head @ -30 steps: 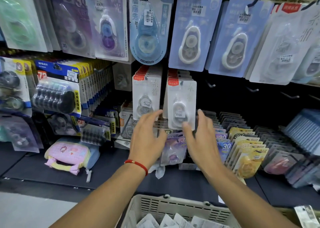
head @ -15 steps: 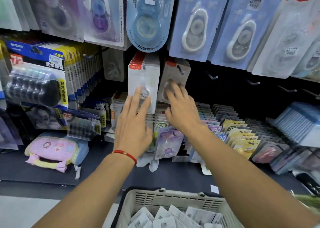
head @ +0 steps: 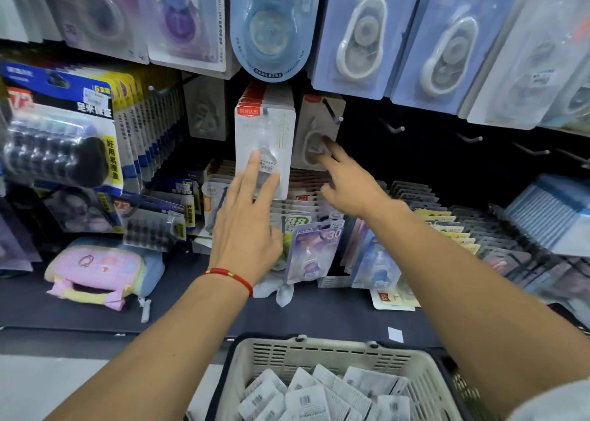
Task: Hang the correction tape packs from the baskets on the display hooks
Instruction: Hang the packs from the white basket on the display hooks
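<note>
Pressing packs back along two neighbouring display hooks, a person levels a row of correction tape in a stationery aisle. The left hand (head: 247, 229), a red cord at its wrist, lies flat with fingers straight against the front pack of the left stack (head: 262, 147), clamping nothing. The right hand (head: 346, 185) reaches past it, fingers extended to touch the pack on the right hook (head: 314, 133); it holds nothing either.

A second ago both stacks hung forward, level with each other, and the hands hovered just short of them. Now the right-hand packs sit deep in shadow near the back panel, the bare end of their hook (head: 333, 114) jutting out in front, while the left stack is still near the tip of its hook. The camera has also moved closer to the shelf.

That freed length of hook looks like room for more stock, and the left stack probably wants the same push. The beige basket (head: 319, 353) at the person's waist still holds a heap of white packs (head: 319, 395) lying barcode side up, so most of the hanging appears yet to be done. Several bare hooks (head: 394, 130) stand further right.
</note>
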The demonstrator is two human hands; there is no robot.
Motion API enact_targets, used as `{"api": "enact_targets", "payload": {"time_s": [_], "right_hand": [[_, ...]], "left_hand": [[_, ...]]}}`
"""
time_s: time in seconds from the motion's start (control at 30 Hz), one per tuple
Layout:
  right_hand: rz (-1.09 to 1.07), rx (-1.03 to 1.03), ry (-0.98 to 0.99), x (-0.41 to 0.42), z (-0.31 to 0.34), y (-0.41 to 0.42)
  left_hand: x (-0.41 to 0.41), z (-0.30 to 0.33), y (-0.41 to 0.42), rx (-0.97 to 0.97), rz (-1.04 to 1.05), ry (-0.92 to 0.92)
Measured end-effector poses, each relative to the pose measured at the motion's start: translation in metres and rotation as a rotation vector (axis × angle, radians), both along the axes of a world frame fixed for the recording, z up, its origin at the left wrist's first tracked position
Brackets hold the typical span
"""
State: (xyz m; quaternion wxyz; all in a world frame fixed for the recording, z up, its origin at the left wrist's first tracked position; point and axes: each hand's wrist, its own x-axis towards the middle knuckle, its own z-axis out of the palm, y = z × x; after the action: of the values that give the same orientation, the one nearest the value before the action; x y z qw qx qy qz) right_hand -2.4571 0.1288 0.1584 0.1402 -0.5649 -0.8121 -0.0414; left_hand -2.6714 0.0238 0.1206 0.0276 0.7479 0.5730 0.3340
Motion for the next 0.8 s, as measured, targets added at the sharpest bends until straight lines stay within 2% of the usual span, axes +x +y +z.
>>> {"api": "enact_targets", "payload": {"time_s": [0.17,0.3,0.37,0.47,0.57,0.67,0.8], "right_hand": [[0.031,-0.112,-0.043,0.042,-0.034,-0.072],[-0.02,-0.361,-0.092,0.079,-0.083,-0.146],[-0.065,-0.532,-0.118,0.095,-0.117,-0.178],[-0.16,-0.816,-0.121,0.118,-0.175,-0.22],[-0.266,-0.957,-0.11,0.132,-0.231,-0.253],[-0.335,-0.934,0.017,0.13,-0.268,-0.271],[-0.362,-0.804,0.142,0.109,-0.295,-0.273]], "left_hand": [[0.015,-0.016,-0.015,-0.06,0.043,0.159],[0.042,-0.055,-0.039,-0.24,-0.186,0.499],[0.055,-0.087,-0.058,-0.361,-0.304,0.586],[0.07,-0.146,-0.096,-0.597,-0.381,0.57],[0.077,-0.209,-0.138,-0.805,-0.366,0.495],[0.077,-0.252,-0.176,-0.984,-0.334,0.374],[0.074,-0.274,-0.202,-1.055,-0.264,0.267]]}}
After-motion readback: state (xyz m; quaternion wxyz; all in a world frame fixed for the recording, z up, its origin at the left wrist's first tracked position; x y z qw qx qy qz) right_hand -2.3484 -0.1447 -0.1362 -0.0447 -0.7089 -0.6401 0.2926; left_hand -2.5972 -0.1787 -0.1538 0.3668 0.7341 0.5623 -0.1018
